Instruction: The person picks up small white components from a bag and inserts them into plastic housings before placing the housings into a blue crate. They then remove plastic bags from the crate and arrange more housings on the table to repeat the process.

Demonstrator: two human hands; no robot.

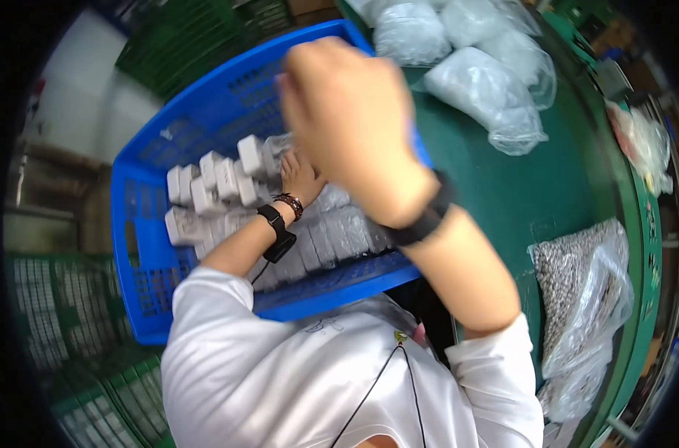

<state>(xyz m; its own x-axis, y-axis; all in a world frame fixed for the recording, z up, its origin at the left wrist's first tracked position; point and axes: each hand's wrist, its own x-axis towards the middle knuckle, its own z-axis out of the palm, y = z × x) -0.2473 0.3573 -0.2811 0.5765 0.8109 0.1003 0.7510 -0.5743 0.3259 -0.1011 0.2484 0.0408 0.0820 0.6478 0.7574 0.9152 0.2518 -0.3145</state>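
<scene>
A blue plastic crate (149, 287) holds rows of small white blocks (225, 179), with several standing on top of the layer at the left. Other pieces lie under clear plastic wrap (347, 231). Down among them is my left hand (301, 178), its fingers stretched out and resting on the contents near the crate's middle. My right hand (347, 104) is raised above the far right part of the crate, bent at the wrist and smeared by motion. Its fingers are mostly hidden, so what it holds, if anything, does not show.
To the right runs a green work surface (496, 201). Filled clear plastic bags (489, 93) lie at its far end, and a bag of small grey-brown pieces (582, 291) lies nearer. Green crates (63, 313) stand at the left, and another green crate (190, 45) stands behind.
</scene>
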